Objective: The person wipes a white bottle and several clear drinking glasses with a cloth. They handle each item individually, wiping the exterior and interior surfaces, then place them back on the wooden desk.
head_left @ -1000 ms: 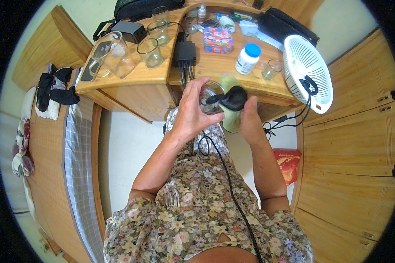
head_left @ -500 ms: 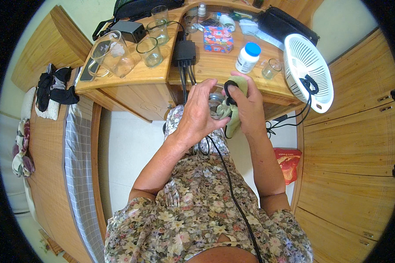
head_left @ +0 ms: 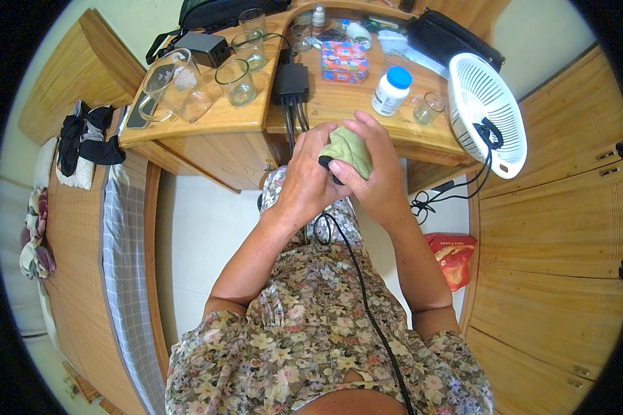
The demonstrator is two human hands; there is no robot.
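— The right hand (head_left: 383,176) seems busy. What has it got?
— A soft-looking, light-green fabric cloth with black parts (head_left: 349,147); the thumb presses its near side and the fingers curl around the far side.
— And the left hand (head_left: 301,181)?
— It curves against the cloth from the other side, fingers bent. Whether it grips something underneath, I cannot tell.
— Where is the cloth, then?
— Between the two palms, by the front edge of the yellow-brown wooden desk (head_left: 353,107).
— How would it handle?
— Light and limp, I'd judge: not slippery, nothing to break. The bunched middle looks the best hold, since a loose edge would flop.
— And the arms?
— Both forearms slant upward and inward, elbows apart, so the hands meet in front of the body.
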